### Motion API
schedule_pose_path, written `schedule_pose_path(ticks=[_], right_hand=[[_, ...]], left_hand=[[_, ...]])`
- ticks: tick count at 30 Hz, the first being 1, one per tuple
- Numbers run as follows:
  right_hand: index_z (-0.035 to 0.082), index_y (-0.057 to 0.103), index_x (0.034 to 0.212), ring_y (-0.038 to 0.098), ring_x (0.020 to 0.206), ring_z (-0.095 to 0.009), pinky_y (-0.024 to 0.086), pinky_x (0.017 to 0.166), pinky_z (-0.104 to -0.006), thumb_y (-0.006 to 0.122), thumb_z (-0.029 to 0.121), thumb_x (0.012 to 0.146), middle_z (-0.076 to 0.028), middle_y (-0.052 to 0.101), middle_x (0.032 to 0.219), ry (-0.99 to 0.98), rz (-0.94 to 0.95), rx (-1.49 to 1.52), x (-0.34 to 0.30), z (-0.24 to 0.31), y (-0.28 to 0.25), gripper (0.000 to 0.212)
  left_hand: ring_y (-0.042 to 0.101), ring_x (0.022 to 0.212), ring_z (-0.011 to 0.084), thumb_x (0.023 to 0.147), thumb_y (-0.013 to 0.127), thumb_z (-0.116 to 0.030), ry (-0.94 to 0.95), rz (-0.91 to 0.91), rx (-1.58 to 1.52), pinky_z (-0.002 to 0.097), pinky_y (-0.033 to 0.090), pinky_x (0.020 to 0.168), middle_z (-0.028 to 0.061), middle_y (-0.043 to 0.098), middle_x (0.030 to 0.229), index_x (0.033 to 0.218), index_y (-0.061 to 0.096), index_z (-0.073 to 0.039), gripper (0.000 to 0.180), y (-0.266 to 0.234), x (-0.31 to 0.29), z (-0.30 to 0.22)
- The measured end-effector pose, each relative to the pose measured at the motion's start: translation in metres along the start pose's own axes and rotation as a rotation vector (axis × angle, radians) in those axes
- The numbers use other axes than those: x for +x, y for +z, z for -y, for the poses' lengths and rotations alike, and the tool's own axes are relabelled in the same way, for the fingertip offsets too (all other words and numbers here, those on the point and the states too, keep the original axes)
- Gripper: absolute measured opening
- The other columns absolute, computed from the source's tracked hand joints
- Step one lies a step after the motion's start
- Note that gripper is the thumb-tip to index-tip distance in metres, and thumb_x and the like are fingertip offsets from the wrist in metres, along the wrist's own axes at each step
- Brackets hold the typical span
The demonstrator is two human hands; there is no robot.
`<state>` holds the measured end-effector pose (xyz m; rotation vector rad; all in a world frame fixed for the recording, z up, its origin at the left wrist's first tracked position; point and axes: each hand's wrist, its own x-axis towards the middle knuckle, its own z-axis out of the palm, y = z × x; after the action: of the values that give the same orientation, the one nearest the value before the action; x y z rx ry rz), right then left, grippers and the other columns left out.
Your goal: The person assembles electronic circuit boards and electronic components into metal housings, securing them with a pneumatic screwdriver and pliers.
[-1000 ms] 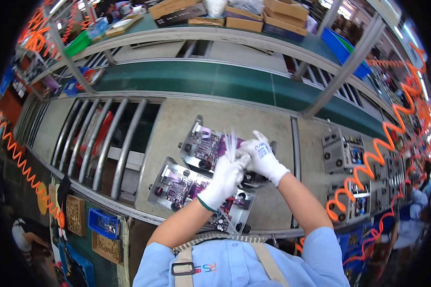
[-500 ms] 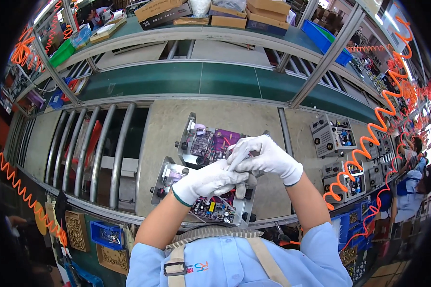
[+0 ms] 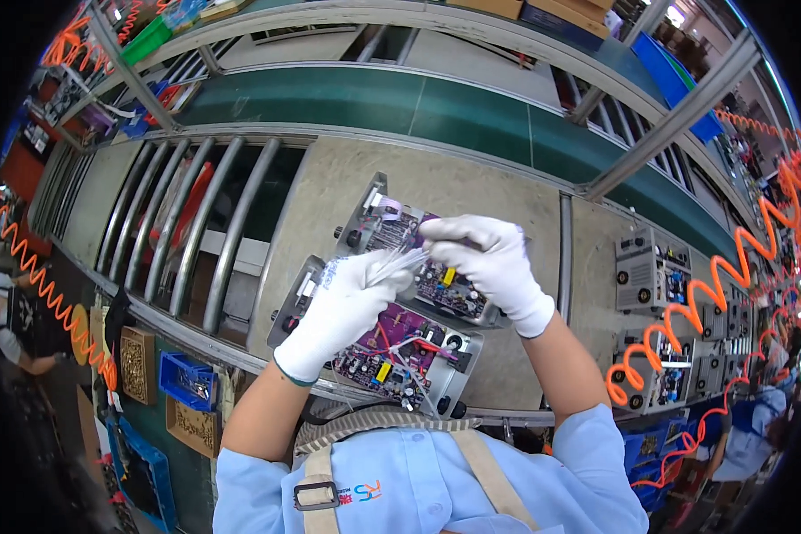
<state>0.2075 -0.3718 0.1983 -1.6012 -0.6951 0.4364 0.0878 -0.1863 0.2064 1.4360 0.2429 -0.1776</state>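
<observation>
In my white-gloved left hand [image 3: 334,298] is a bundle of thin white strips [image 3: 399,263], which look like cable ties and fan out past the fingers. My right hand [image 3: 498,262], gloved too, is just right of the bundle, thumb and fingers pinched together; what they hold, if anything, is too small to make out. Below the hands lies a near open metal unit [image 3: 405,336] with a purple circuit board, wires and black knobs. Behind it sits a similar far unit [image 3: 458,289], partly covered by my hands.
Both units rest on a grey board [image 3: 329,182] beside metal rollers [image 3: 200,236]. More metal units [image 3: 654,271] stand to the right, behind an orange coiled hose [image 3: 685,271]. Screw boxes [image 3: 191,423] and a blue bin [image 3: 187,381] are at lower left. A green belt [image 3: 329,96] runs behind.
My hands, clasped together before, have moved apart, and the white strips now show plainly in my left hand. The view has shifted and tilted.
</observation>
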Motion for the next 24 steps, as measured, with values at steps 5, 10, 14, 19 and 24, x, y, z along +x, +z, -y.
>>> schedule_pose_path(ticks=[5,10,14,19,24], right_hand=[[0.001,0.054,0.137,0.068,0.088,-0.015,0.054,0.079,-0.0282,0.062,0.015,0.091,-0.011,0.072,0.104,0.205,0.097,-0.461,0.049,-0.062,-0.015,0.048],[0.010,0.042,0.148,0.063,0.077,-0.014,0.050,0.072,-0.0284,0.057,0.008,0.084,-0.011,0.068,0.094,0.185,0.343,-0.714,0.058,-0.085,0.019,0.066],[0.005,0.039,0.149,0.054,0.065,-0.010,0.042,0.057,-0.0254,0.053,0.002,0.083,-0.002,0.059,0.077,0.376,0.387,-0.099,0.062,-0.095,0.014,0.068],[0.003,0.034,0.152,0.048,0.061,-0.007,0.039,0.056,-0.0227,0.052,0.000,0.082,0.001,0.054,0.075,0.453,0.342,0.018,0.058,-0.097,0.009,0.072],[0.012,0.031,0.155,0.046,0.065,-0.003,0.040,0.054,-0.0198,0.054,0.002,0.088,0.001,0.057,0.089,0.411,0.334,-0.247,0.054,-0.098,0.013,0.072]], left_hand=[[0.065,0.071,0.0167,0.091,0.058,-0.011,-0.041,-0.289,0.457,0.0318,0.050,0.064,0.0063,0.068,0.078,0.105,0.068,-0.001,0.019,-0.044,0.011,0.047],[0.067,0.075,0.0351,0.087,0.059,-0.022,0.183,-0.361,1.102,0.0434,0.051,0.070,0.0204,0.066,0.078,0.087,0.067,-0.004,0.020,-0.039,0.036,0.061],[0.067,0.070,0.0352,0.087,0.057,-0.020,0.067,-0.296,1.081,0.0454,0.051,0.065,0.0179,0.065,0.071,0.087,0.067,-0.005,0.018,-0.045,0.043,0.061],[0.067,0.071,0.0348,0.086,0.057,-0.016,0.021,-0.280,0.992,0.0459,0.051,0.066,0.0169,0.066,0.072,0.088,0.067,-0.006,0.015,-0.046,0.044,0.062],[0.068,0.078,0.0353,0.087,0.058,-0.016,0.147,-0.317,1.147,0.0477,0.051,0.069,0.0173,0.068,0.078,0.095,0.066,-0.006,0.015,-0.039,0.048,0.067]])
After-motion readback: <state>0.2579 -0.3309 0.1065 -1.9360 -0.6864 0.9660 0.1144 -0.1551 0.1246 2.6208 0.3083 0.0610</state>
